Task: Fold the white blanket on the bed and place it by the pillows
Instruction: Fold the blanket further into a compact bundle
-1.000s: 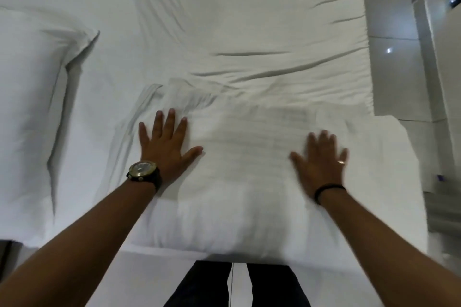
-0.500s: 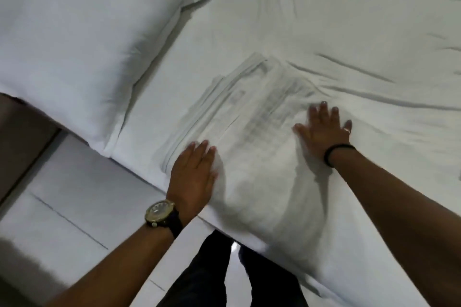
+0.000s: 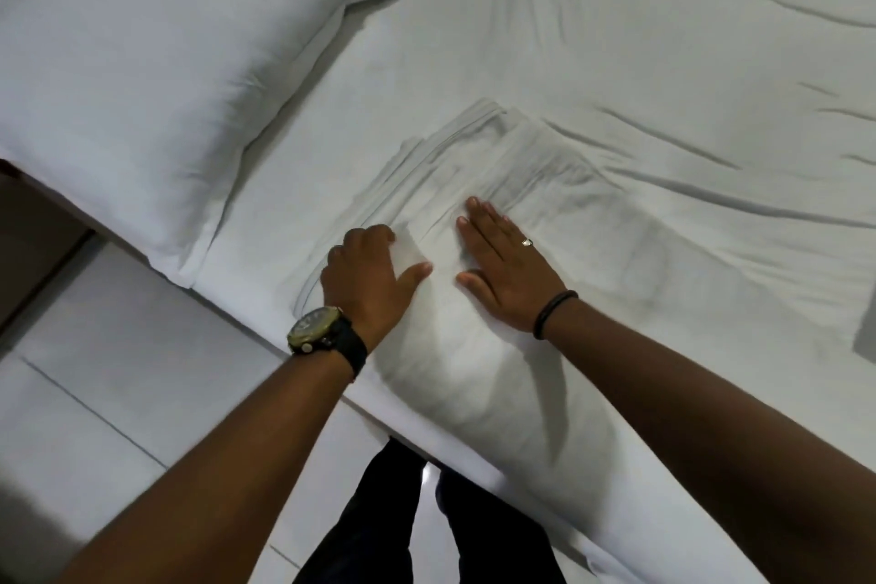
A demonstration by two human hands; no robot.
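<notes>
Where left hand (image 3: 367,273) curls — fingers hidden | right hand (image 3: 505,268) flat on blanket (image 3: 592,242)

I see the white blanket (image 3: 559,223) folded flat, layered edges showing, at four o'clock from the pillow (image 3: 156,62).

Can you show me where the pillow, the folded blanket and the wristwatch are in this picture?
pillow (image 3: 156,62): head view, middle of its white case.
folded blanket (image 3: 583,223): head view, flat top layer right of the hands.
wristwatch (image 3: 314,328): head view, its round dial on the left wrist.
</notes>
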